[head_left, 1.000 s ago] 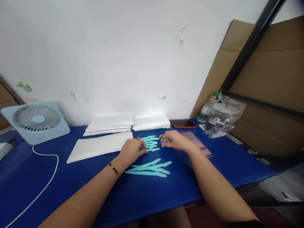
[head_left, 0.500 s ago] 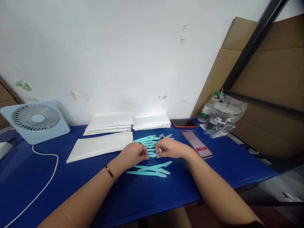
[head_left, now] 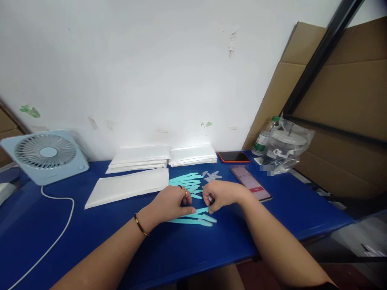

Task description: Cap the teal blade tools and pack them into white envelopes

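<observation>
My left hand (head_left: 173, 203) is closed, thumb and fingers pinching a teal eyebrow razor (head_left: 202, 210) by its handle. At the razor's blade end, my right hand (head_left: 223, 195) is closed with its fingertips on the tip; the fingers partly hide that end. Just below lie two more eyebrow razors (head_left: 190, 221), with pale covers over their blades. Beyond my hands, several teal razors (head_left: 186, 177) lie fanned in a row. A small heap of loose translucent blade covers (head_left: 213, 176) sits right of that row.
White padded packets (head_left: 130, 187) lie left and behind on the blue table (head_left: 169, 257). A fan (head_left: 48, 153) with a white cable stands at far left. Two phones, one lit (head_left: 250, 183) and one dark (head_left: 234, 156), lie right, near a bottle (head_left: 263, 139) and a bagged cup (head_left: 284, 145).
Both hands have come nearer to me, from the row of razors to the front group, and now hold one razor from it. More loose covers lie in the heap.
</observation>
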### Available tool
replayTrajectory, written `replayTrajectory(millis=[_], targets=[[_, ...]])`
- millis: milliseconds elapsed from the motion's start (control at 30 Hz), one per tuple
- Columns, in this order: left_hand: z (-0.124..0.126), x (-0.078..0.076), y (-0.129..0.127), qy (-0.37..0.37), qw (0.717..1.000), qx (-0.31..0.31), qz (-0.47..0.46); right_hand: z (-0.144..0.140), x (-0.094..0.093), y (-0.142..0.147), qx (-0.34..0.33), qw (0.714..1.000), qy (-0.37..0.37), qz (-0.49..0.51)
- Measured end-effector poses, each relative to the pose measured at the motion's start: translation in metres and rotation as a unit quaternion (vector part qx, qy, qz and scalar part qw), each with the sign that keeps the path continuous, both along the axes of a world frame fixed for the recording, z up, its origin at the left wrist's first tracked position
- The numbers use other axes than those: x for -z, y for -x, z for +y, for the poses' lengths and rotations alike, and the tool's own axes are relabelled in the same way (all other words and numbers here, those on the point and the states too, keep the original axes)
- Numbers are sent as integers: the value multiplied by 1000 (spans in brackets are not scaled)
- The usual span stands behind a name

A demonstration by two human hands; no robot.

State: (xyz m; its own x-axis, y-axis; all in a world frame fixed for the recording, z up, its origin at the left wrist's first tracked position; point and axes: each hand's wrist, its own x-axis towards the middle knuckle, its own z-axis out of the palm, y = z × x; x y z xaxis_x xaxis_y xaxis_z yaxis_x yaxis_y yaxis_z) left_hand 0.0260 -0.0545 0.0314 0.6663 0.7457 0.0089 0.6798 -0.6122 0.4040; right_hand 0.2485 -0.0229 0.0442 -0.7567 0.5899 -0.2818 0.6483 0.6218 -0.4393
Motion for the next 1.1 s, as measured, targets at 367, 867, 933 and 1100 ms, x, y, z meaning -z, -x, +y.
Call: replayTrajectory(millis=[367, 867, 933, 1100], targets=[[19, 3, 9, -88, 992, -76, 54, 13, -3, -17, 149, 985, -53, 72], [9, 4, 5, 1, 998, -66, -9, 1, -4, -4, 49, 992, 71, 87], [12, 3, 6, -8, 996, -89, -15, 3, -1, -4, 61, 990, 69, 104], [19, 0, 11, -51, 991, -127, 7, 14, 1, -17, 143, 983, 5, 112]])
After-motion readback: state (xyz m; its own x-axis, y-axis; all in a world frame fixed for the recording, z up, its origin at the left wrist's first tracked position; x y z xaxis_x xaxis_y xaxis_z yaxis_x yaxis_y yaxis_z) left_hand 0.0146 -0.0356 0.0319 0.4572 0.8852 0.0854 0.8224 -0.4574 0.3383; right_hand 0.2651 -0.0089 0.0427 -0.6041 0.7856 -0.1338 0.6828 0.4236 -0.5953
